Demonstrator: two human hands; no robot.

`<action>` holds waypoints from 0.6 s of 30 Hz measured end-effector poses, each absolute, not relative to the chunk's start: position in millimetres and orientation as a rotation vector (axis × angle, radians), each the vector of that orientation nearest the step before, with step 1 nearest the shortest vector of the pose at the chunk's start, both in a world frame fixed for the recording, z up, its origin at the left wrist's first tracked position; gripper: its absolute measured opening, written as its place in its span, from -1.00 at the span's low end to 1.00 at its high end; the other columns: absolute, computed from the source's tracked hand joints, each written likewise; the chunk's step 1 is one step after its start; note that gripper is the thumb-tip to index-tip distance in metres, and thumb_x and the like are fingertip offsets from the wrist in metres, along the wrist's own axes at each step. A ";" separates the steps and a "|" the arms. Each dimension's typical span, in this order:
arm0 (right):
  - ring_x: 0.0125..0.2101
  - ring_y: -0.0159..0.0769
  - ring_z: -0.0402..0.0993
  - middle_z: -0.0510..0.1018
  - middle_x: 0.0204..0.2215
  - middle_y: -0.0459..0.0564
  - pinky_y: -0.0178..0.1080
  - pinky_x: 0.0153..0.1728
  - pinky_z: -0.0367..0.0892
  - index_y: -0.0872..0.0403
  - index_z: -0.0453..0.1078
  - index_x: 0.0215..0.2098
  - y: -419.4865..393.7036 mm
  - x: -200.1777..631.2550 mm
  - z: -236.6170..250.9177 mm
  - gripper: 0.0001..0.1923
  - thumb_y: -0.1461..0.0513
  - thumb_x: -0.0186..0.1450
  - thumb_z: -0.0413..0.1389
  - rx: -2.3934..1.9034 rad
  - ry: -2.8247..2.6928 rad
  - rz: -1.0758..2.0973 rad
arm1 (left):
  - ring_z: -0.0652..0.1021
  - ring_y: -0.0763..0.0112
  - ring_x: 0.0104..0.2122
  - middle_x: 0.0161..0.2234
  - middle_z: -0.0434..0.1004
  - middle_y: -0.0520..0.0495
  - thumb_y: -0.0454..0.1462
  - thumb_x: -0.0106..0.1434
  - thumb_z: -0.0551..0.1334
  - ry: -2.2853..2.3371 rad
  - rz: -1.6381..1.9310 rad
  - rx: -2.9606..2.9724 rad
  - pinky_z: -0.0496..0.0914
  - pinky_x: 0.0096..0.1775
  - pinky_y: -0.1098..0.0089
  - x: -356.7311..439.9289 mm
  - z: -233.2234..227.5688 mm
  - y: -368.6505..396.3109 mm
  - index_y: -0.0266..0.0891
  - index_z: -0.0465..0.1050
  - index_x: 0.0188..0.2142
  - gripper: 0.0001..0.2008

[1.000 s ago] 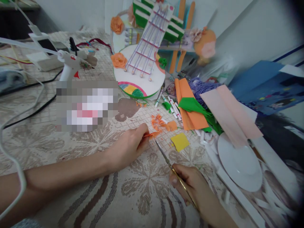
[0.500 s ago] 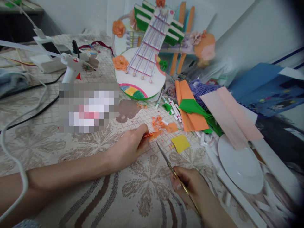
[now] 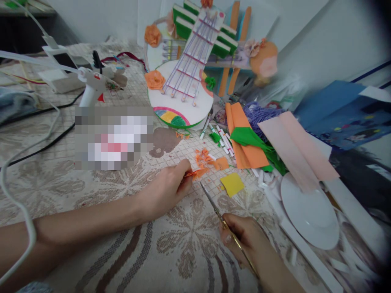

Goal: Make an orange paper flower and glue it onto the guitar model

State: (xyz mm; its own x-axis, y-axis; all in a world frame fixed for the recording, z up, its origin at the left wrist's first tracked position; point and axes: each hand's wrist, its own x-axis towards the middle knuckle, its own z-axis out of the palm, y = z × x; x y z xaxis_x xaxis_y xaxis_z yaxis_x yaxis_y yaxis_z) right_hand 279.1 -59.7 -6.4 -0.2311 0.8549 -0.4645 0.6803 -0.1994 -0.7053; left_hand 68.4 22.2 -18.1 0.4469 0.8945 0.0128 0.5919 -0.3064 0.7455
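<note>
My left hand [image 3: 175,185] pinches a small piece of orange paper [image 3: 191,173] between thumb and fingers, low over the patterned tablecloth [image 3: 128,252]. In my right hand [image 3: 242,238] is a pair of scissors [image 3: 216,208], the blades together and their tip aimed toward the left hand, a short gap from the paper. Orange paper scraps [image 3: 203,158] lie just beyond my left fingertips. A yellow paper square [image 3: 232,185] rests to the right of them, above the scissors.
A paper guitar [image 3: 183,95] leans at the back. On the left stands a glue gun [image 3: 91,83] with cables around it. Markers [image 3: 224,140], folded orange paper [image 3: 244,142], pink paper [image 3: 299,146] and a white plate [image 3: 308,215] crowd the right. One patch is pixelated.
</note>
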 end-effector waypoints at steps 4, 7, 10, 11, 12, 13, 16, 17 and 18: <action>-0.65 -0.44 -0.01 0.07 -0.70 -0.21 -0.38 -0.64 -0.09 0.05 0.05 -0.63 -58.2 277.4 -3.9 -0.70 0.10 0.16 -0.03 -1.844 -1.881 1.381 | 0.36 0.48 -0.55 -0.54 0.33 0.07 -0.29 0.25 -0.03 1.233 0.569 2.011 0.16 -0.49 0.45 68.2 -18.3 21.9 -0.19 0.12 -0.38 -0.93; -0.64 -0.44 -0.02 0.06 -0.70 -0.21 -0.38 -0.64 -0.10 0.04 0.04 -0.63 -57.1 276.4 -3.9 -0.72 0.12 0.16 -0.04 -1.837 -1.909 1.350 | 0.37 0.48 -0.55 -0.54 0.34 0.07 -0.29 0.26 -0.03 1.231 0.580 2.010 0.17 -0.49 0.45 68.0 -18.5 21.5 -0.19 0.12 -0.38 -0.92; -0.65 -0.45 -0.02 0.06 -0.70 -0.21 -0.39 -0.65 -0.10 0.05 0.05 -0.63 -57.2 276.3 -4.2 -0.73 0.13 0.16 -0.04 -1.842 -1.905 1.348 | 0.36 0.48 -0.56 -0.54 0.33 0.08 -0.30 0.25 -0.02 1.238 0.588 2.022 0.17 -0.49 0.45 68.1 -18.9 21.6 -0.19 0.12 -0.38 -0.93; -0.65 -0.44 -0.01 0.06 -0.71 -0.21 -0.39 -0.65 -0.09 0.05 0.06 -0.63 -57.5 276.3 -4.2 -0.73 0.13 0.16 -0.04 -1.851 -1.897 1.345 | 0.36 0.48 -0.56 -0.54 0.33 0.08 -0.30 0.25 -0.02 1.237 0.590 2.026 0.16 -0.49 0.45 68.1 -19.0 21.8 -0.19 0.12 -0.38 -0.93; -0.65 -0.44 0.00 0.06 -0.71 -0.20 -0.39 -0.65 -0.09 0.04 0.06 -0.63 -57.9 276.5 -4.2 -0.73 0.13 0.17 -0.05 -1.859 -1.892 1.340 | 0.36 0.48 -0.56 -0.55 0.33 0.08 -0.30 0.25 -0.02 1.237 0.592 2.029 0.16 -0.50 0.45 68.1 -19.2 22.0 -0.19 0.12 -0.38 -0.93; -0.65 -0.44 0.00 0.06 -0.71 -0.20 -0.39 -0.65 -0.10 0.04 0.06 -0.63 -58.2 276.6 -4.2 -0.72 0.11 0.17 -0.05 -1.865 -1.890 1.332 | 0.36 0.48 -0.56 -0.55 0.32 0.08 -0.30 0.25 -0.02 1.237 0.595 2.033 0.16 -0.50 0.45 68.1 -19.3 22.1 -0.19 0.12 -0.39 -0.93; -0.65 -0.44 0.00 0.06 -0.71 -0.20 -0.38 -0.65 -0.10 0.05 0.06 -0.63 -58.6 276.7 -3.9 -0.68 0.07 0.19 -0.06 -1.875 -1.905 1.314 | 0.35 0.49 -0.57 -0.55 0.32 0.08 -0.31 0.24 -0.02 1.237 0.600 2.032 0.16 -0.51 0.46 68.2 -19.5 22.2 -0.19 0.12 -0.40 -0.93; -0.65 -0.44 0.00 0.06 -0.71 -0.20 -0.38 -0.64 -0.10 0.05 0.07 -0.63 -58.5 276.6 -3.9 -0.67 0.06 0.20 -0.06 -1.875 -1.910 1.314 | 0.36 0.49 -0.57 -0.55 0.32 0.08 -0.31 0.25 -0.02 1.235 0.598 2.028 0.16 -0.51 0.46 68.2 -19.4 22.1 -0.19 0.12 -0.39 -0.93; -0.65 -0.44 0.00 0.06 -0.70 -0.20 -0.38 -0.64 -0.09 0.05 0.07 -0.63 -58.4 276.4 -3.8 -0.66 0.05 0.20 -0.06 -1.872 -1.915 1.316 | 0.36 0.49 -0.56 -0.55 0.33 0.08 -0.31 0.25 -0.02 1.233 0.597 2.026 0.16 -0.51 0.46 68.2 -19.4 21.9 -0.19 0.12 -0.39 -0.93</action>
